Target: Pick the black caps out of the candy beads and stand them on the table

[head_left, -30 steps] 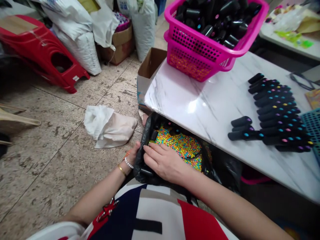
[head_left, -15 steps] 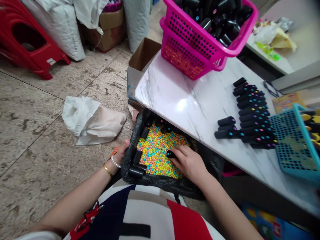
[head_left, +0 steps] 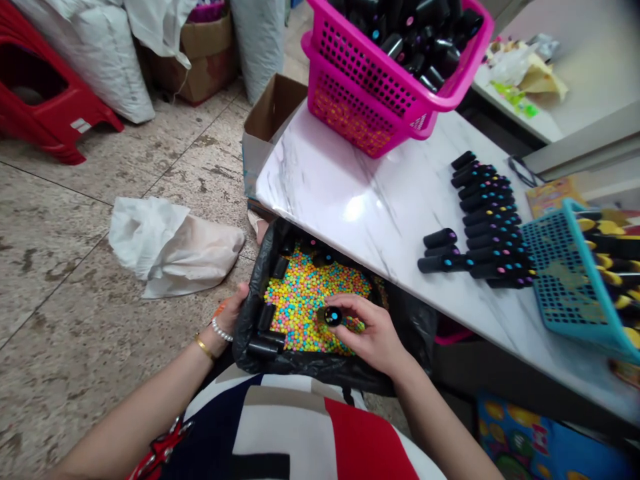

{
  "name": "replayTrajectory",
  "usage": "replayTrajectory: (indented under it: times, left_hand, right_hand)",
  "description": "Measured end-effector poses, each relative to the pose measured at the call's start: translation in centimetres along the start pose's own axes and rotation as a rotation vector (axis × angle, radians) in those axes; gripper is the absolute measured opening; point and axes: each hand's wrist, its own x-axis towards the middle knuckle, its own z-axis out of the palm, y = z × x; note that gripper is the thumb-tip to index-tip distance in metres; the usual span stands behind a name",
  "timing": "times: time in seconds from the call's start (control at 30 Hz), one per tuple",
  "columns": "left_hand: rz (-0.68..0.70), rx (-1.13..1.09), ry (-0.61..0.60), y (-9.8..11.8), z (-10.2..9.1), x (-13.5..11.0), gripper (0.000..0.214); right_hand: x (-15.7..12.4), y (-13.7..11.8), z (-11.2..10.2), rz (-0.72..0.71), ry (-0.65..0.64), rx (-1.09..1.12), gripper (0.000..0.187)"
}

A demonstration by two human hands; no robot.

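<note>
A black bag [head_left: 255,320] full of small pastel beads [head_left: 305,300] sits on my lap below the table edge, with several black tubes lying in it. My right hand [head_left: 367,333] pinches one black tube [head_left: 332,315] upright over the beads, a blue bead showing in its end. My left hand [head_left: 231,313] grips the bag's left rim, fingers curled over the plastic. On the white marble table [head_left: 370,193] lie rows of black tubes with coloured tips [head_left: 487,227].
Two stacked pink baskets [head_left: 390,87], the upper holding black tubes, stand at the table's far end. A blue basket [head_left: 575,280] is at the right. On the floor are a white cloth [head_left: 170,243], a cardboard box [head_left: 270,120], sacks and a red stool [head_left: 45,107].
My right hand went from the bag's near rim into the beads, took up a black tube and now holds it upright. The view has shifted right.
</note>
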Motion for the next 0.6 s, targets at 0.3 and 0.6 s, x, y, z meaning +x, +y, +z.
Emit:
replayTrajectory:
  times: [0.3,0.6]
  left_hand:
    - [0.033,0.006,-0.058,-0.2,-0.1,0.3,0.074]
    - [0.039,0.007,-0.08,-0.1,-0.9,0.4,0.057]
  right_hand:
    - [1.6,1.0,1.3,-0.129,-0.235,-0.669,0.021]
    - [1.1,-0.1,1.4,-0.008,-0.183,-0.3,0.024]
